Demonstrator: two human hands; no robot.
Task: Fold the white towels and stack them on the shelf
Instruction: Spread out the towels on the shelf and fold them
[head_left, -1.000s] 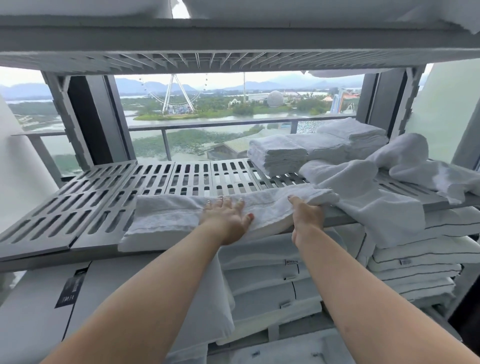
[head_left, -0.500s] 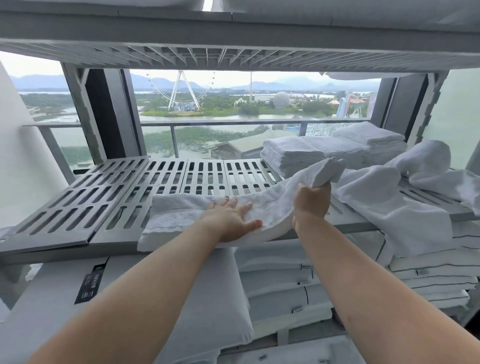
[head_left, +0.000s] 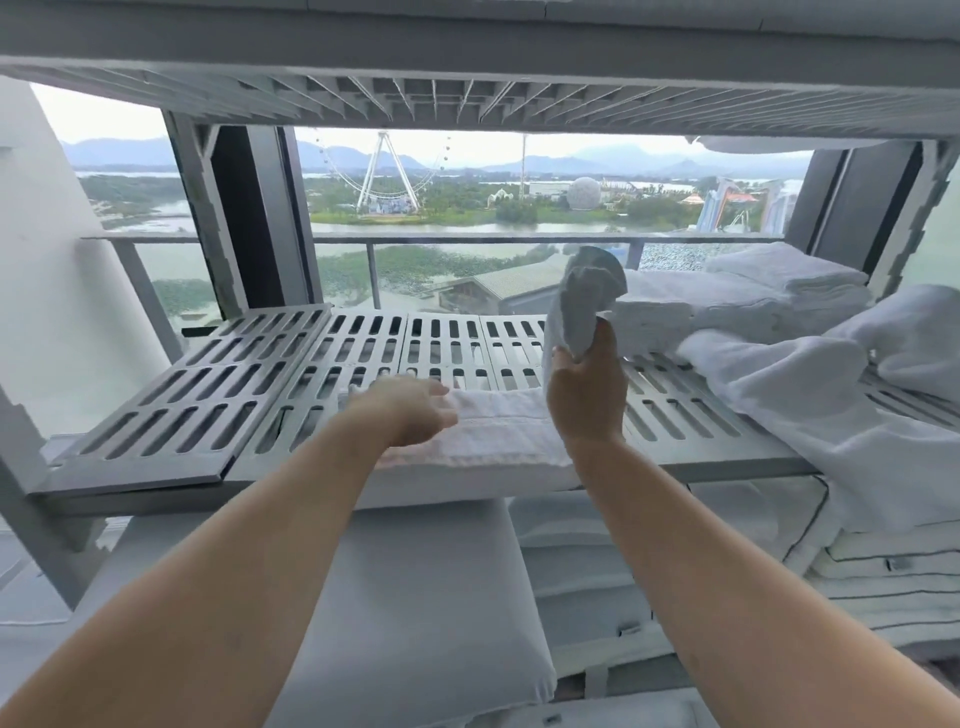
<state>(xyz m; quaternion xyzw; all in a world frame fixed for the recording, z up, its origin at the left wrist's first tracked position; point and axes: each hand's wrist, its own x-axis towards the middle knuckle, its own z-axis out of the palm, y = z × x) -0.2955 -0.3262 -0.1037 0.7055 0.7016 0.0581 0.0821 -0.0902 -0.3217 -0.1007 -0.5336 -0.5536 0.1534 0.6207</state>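
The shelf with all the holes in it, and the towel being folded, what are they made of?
The shelf looks like grey moulded plastic with a matte finish, though painted metal is possible; its slots are even and its edges thick. The towel held by the right hand looks like white cotton terry: fuzzy, soft, and it bends limply where lifted.

Soft window backlight (edges warped)
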